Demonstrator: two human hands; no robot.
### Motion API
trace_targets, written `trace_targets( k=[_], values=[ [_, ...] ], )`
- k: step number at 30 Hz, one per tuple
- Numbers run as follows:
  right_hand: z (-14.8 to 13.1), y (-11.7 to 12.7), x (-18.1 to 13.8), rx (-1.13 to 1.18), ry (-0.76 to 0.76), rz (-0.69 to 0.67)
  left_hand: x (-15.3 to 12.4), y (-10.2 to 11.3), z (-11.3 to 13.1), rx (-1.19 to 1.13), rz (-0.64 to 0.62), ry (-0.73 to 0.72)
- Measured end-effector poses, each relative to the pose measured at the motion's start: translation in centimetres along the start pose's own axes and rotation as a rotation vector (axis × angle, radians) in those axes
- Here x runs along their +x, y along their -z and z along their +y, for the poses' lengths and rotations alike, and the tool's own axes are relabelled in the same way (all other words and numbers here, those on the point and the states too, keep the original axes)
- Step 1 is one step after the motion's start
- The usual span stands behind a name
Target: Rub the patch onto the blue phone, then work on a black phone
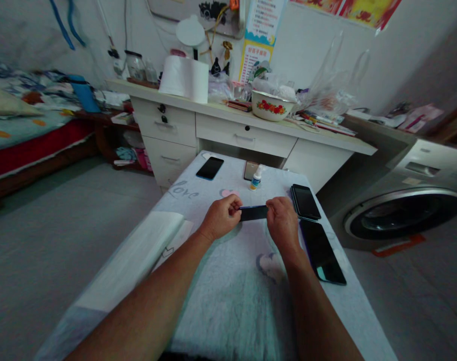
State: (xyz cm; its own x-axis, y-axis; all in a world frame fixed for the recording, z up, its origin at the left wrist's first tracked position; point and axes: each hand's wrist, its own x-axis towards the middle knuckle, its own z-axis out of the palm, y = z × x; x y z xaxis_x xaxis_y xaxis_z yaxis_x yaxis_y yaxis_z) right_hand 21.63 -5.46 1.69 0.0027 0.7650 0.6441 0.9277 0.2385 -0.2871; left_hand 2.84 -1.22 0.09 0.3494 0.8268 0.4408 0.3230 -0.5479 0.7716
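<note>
Between my two hands a dark smartphone (253,213) is held sideways just above the cloth-covered table (228,301). My left hand (223,216) pinches its left end, and my right hand (283,223) grips the right end. Beyond them stands a small white spray bottle (256,179) with a blue and yellow label. Behind the bottle lies another phone (250,170), partly hidden. A black phone (210,168) rests at the far left of the table. To the right of my right hand are a stacked dark phone (305,201) and a larger black tablet (322,252).
A folded white cloth (149,255) lies along the table's left side. Behind stands a white desk (247,136) with a flowered bowl (271,106), a paper roll (185,77) and plastic bags (333,93). A washing machine (405,200) is at right, a bed (29,135) at left.
</note>
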Motion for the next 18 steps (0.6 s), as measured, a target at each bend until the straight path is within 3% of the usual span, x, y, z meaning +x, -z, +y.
trace_targets(
  k=[18],
  values=[
    [-4.0, -1.2, -0.3, 0.116, 0.115, -0.121, -0.1, -0.3, -0.3, -0.061, 0.029, 0.015]
  ],
)
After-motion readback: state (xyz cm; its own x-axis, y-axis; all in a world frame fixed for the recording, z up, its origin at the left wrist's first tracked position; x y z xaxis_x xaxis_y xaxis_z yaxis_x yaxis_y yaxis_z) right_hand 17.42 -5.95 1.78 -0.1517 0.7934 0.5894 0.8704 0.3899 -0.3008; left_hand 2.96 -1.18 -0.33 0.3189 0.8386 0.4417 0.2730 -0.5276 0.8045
